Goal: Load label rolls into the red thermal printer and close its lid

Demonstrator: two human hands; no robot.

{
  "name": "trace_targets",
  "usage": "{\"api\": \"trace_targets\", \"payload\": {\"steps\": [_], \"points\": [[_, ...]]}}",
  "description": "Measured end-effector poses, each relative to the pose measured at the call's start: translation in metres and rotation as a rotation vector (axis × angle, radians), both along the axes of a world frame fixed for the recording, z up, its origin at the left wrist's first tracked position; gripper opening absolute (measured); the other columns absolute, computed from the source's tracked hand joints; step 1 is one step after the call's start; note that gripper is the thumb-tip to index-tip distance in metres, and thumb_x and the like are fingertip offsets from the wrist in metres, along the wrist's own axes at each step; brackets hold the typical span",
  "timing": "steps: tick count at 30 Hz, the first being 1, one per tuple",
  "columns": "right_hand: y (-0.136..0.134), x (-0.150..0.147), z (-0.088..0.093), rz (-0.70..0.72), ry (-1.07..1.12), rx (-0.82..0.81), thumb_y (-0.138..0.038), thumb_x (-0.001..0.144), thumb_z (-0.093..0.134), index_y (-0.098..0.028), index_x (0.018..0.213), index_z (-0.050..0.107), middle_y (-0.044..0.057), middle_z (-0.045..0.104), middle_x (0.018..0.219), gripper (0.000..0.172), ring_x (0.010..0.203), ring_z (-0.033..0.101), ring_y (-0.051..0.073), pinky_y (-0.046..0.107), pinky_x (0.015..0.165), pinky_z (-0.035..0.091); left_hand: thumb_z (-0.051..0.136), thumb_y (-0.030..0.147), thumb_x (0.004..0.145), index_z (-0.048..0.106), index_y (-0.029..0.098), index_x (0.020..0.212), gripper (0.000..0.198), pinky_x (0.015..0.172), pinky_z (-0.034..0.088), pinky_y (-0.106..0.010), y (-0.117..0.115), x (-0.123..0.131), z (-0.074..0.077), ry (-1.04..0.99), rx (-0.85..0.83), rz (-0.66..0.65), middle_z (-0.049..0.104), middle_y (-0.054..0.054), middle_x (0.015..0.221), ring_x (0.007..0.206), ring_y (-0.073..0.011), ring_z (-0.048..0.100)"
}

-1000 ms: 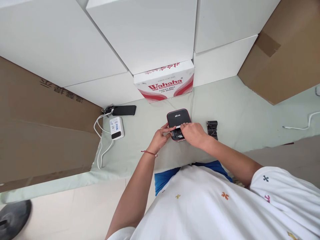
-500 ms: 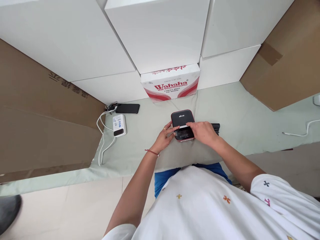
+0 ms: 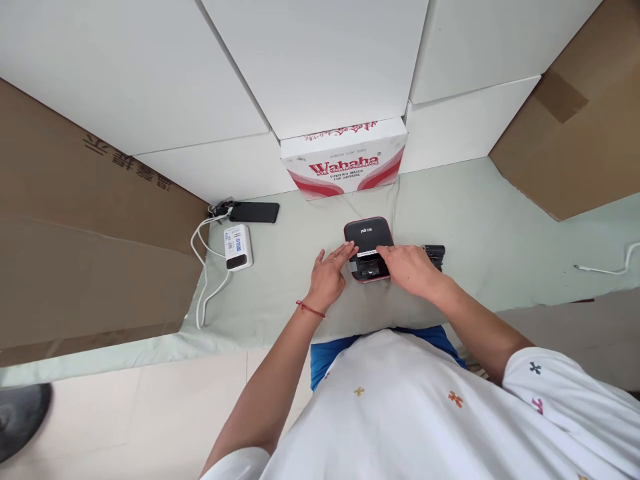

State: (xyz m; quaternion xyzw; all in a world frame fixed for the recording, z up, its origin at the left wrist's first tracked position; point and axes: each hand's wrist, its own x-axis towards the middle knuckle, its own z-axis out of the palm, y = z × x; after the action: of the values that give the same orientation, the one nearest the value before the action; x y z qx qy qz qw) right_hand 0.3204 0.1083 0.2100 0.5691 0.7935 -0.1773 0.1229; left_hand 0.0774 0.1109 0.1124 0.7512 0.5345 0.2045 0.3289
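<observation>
A flat black box [image 3: 370, 231] with rounded corners and a red edge lies on the cloth in front of me. Pale lettering marks its top. Its near part has a white strip and a dark, glossy recess. My left hand [image 3: 329, 275] has its fingers stretched out, with the fingertips against the box's left edge. My right hand [image 3: 411, 268] is closed on the box's right side, thumb and fingertips near the end of the white strip; its lower fingers are hidden. Just beyond that hand lies a black ridged object [image 3: 434, 256], partly covered by it.
A white power bank [image 3: 238, 247] with a cable and a black phone [image 3: 255, 212] lie left. A Wahaha carton [image 3: 345, 163] stands behind against white panels. Brown cardboard [image 3: 100, 260] walls the left, and another cardboard panel [image 3: 570, 133] the right. A white cable [image 3: 607, 269] lies far right.
My left hand has shifted up along the box's left edge, its fingers now straighter and off the near recess. My right hand stays on the right side. The view has tilted slightly.
</observation>
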Motion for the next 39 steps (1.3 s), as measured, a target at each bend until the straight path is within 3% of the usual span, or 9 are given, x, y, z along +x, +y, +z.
{"api": "trace_targets", "payload": {"steps": [3,7,12,16,19,22,26,30,39], "points": [[-0.001,-0.001,-0.002,-0.008,0.025,0.007,-0.003,0.103,0.053,-0.013,0.144,0.073,0.023,0.086,0.126,0.047,0.116,0.084,0.036,0.037,0.088,0.06,0.046,-0.007,0.079,0.068,0.036,0.162,0.096,0.148,0.011,-0.075,0.002,0.001,0.001,0.017,0.006,0.012,0.07,-0.004,0.169,0.166,-0.0272,0.06],[-0.006,0.007,-0.014,-0.055,0.121,0.063,-0.007,0.107,0.05,-0.013,0.152,0.071,0.023,0.087,0.127,0.05,0.115,0.085,0.037,0.043,0.092,0.065,0.053,0.003,0.09,0.074,0.033,0.155,0.075,0.145,0.021,-0.078,0.009,-0.001,-0.002,-0.032,-0.005,0.023,0.073,-0.006,0.165,0.163,-0.0317,0.063],[-0.027,0.019,-0.051,-0.048,0.364,0.177,-0.004,0.111,0.04,-0.012,0.166,0.062,0.019,0.071,0.165,0.06,0.157,0.066,0.029,0.047,0.126,0.058,0.064,0.031,0.106,0.077,0.026,0.153,0.05,0.147,0.035,-0.058,0.011,-0.004,-0.009,-0.191,-0.044,-0.002,0.072,-0.01,0.167,0.168,-0.03,0.058],[-0.05,0.024,-0.075,0.024,0.553,0.225,-0.002,0.108,0.041,-0.015,0.163,0.066,0.016,0.076,0.159,0.061,0.16,0.063,0.026,0.05,0.132,0.056,0.066,0.043,0.109,0.067,0.029,0.165,0.058,0.15,0.028,-0.056,0.009,-0.005,-0.017,-0.305,-0.095,-0.004,0.064,-0.008,0.176,0.177,-0.0285,0.043],[-0.063,0.028,-0.082,0.072,0.653,0.247,0.0,0.105,0.044,-0.015,0.16,0.068,0.016,0.08,0.153,0.062,0.159,0.064,0.026,0.05,0.131,0.058,0.071,0.054,0.108,0.043,0.039,0.18,0.079,0.147,0.029,-0.063,0.007,-0.005,-0.029,-0.39,-0.15,0.052,0.034,-0.005,0.195,0.185,-0.0323,0.024],[-0.07,0.031,-0.082,0.093,0.708,0.253,-0.001,0.105,0.045,-0.014,0.161,0.068,0.018,0.079,0.154,0.062,0.159,0.064,0.027,0.052,0.131,0.058,0.079,0.066,0.101,0.013,0.049,0.186,0.109,0.14,0.041,-0.065,0.006,-0.007,-0.045,-0.523,-0.255,0.137,0.011,-0.007,0.2,0.186,-0.0361,0.017],[-0.069,0.033,-0.081,0.093,0.727,0.235,-0.002,0.107,0.044,-0.019,0.164,0.067,0.016,0.08,0.152,0.063,0.159,0.064,0.026,0.055,0.129,0.059,0.08,0.082,0.094,-0.007,0.052,0.185,0.128,0.137,0.047,-0.06,0.006,-0.008,-0.059,-0.578,-0.309,0.149,0.004,-0.012,0.201,0.185,-0.0362,0.024],[-0.065,0.033,-0.077,0.094,0.69,0.194,0.0,0.105,0.044,-0.017,0.16,0.07,0.015,0.082,0.148,0.062,0.157,0.065,0.025,0.051,0.129,0.058,0.082,0.085,0.09,0.001,0.053,0.185,0.129,0.137,0.047,-0.06,0.007,-0.01,-0.063,-0.588,-0.315,0.142,-0.004,-0.007,0.201,0.185,-0.0377,0.02],[-0.02,0.025,-0.037,-0.009,0.425,0.11,-0.017,0.118,0.042,-0.022,0.149,0.076,0.011,0.087,0.137,0.046,0.123,0.081,0.027,0.038,0.102,0.063,0.073,0.088,0.094,0.025,0.037,0.184,0.114,0.142,0.041,-0.06,0.003,-0.008,-0.087,-0.569,-0.257,0.153,0.021,-0.016,0.198,0.181,-0.0372,0.034]]}}
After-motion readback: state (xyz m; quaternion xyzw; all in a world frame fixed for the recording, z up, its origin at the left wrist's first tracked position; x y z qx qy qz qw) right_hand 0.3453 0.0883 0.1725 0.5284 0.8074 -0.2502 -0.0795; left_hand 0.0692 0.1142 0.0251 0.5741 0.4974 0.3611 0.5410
